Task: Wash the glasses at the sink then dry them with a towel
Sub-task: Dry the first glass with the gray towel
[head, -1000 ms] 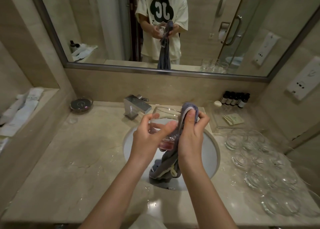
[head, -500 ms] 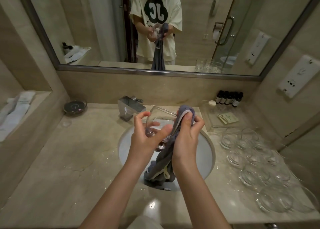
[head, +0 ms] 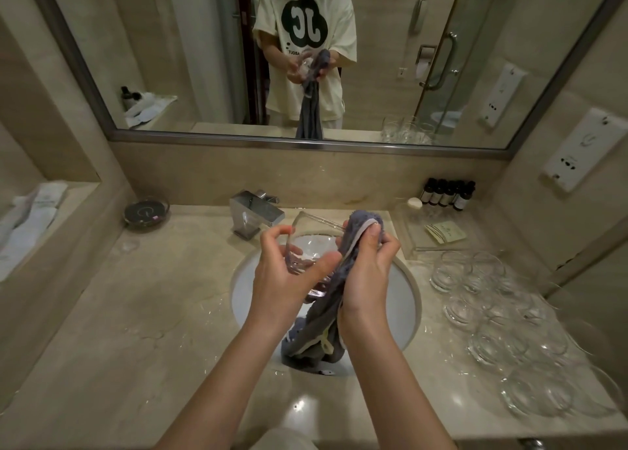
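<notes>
Glass [head: 307,245] tilted over sink [head: 413,300], left hand [head: 285,276] grip round its base; right hand [head: 368,273] grip pinching towel [head: 343,279] against the rim. Rotate glass, keep towel pressure light.

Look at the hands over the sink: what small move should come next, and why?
Probably the left hand should turn the glass a little against the grey towel. The right hand presses the towel onto only one side of the tilted glass, so the rest of its wall likely remains undried. The other glasses stand grouped on the counter to the right.
</notes>
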{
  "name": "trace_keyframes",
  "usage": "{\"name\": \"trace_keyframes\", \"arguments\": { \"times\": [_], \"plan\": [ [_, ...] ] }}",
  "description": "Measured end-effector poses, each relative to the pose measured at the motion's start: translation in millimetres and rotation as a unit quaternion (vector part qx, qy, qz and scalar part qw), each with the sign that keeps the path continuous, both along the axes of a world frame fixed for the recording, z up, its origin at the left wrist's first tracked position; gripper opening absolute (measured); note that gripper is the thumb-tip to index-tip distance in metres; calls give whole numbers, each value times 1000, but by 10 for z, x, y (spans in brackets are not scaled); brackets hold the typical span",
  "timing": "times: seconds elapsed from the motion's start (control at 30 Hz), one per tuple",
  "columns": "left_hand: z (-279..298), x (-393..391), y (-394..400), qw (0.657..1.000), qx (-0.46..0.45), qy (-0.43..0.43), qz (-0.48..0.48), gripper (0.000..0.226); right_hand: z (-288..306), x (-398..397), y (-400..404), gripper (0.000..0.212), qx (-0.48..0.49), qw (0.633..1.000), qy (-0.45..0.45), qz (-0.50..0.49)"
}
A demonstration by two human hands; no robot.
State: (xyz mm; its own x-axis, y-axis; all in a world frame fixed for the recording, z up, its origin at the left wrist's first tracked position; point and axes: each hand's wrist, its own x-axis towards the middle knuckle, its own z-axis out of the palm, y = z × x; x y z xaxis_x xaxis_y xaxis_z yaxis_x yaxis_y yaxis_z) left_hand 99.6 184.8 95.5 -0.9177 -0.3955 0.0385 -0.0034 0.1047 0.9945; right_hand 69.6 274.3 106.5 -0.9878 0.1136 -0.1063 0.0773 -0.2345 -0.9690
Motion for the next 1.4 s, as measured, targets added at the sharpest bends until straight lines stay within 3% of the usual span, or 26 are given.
{"name": "trace_keyframes", "arguments": {
  "times": [0.1, 0.23, 0.33, 0.43, 0.57, 0.63, 0.73, 0.9, 1.13, 1.2, 1.3, 1.4],
  "plan": [
    [20, 4, -23, 999, 37, 22, -21, 74, 8, -11, 7, 20, -20, 1000, 1, -7],
    [-43, -11, -64, 987, 147, -5, -66, 60, 2, -32, 58, 22, -47, 999, -1, -5],
    [-88, 0, -95, 971, 215, -25, -99, 59, -28, -56, 82, 20, -13, 1000, 21, -18],
    [-75, 35, -177, 973, 201, -31, -108, 72, -17, -68, 153, 13, 38, 997, 58, -35],
    [-30, 56, -279, 978, 175, -23, -116, 64, 82, -50, 259, 21, 71, 987, 142, -4],
    [-16, 27, -301, 978, 185, 0, -97, 67, 67, -29, 229, 19, 121, 976, 181, 18],
    [36, -17, -299, 980, 192, 20, -57, 50, 13, 14, 147, 20, 173, 961, 213, 34],
    [-1, -39, -287, 976, 216, 1, 24, 58, 12, 58, 157, 28, 207, 946, 224, 111],
    [62, -98, -355, 991, 129, -1, 25, 32, -121, 174, 205, 24, 280, 885, 242, 284],
    [52, -116, -368, 993, 120, -2, 21, 27, -147, 145, 269, 40, 288, 871, 226, 329],
    [56, -149, -386, 989, 145, -9, 18, 23, -154, 59, 373, 74, 337, 812, 236, 415],
    [55, -205, -388, 986, 167, -7, 17, 23, -162, -8, 379, 83, 377, 783, 244, 431]
  ]
}}
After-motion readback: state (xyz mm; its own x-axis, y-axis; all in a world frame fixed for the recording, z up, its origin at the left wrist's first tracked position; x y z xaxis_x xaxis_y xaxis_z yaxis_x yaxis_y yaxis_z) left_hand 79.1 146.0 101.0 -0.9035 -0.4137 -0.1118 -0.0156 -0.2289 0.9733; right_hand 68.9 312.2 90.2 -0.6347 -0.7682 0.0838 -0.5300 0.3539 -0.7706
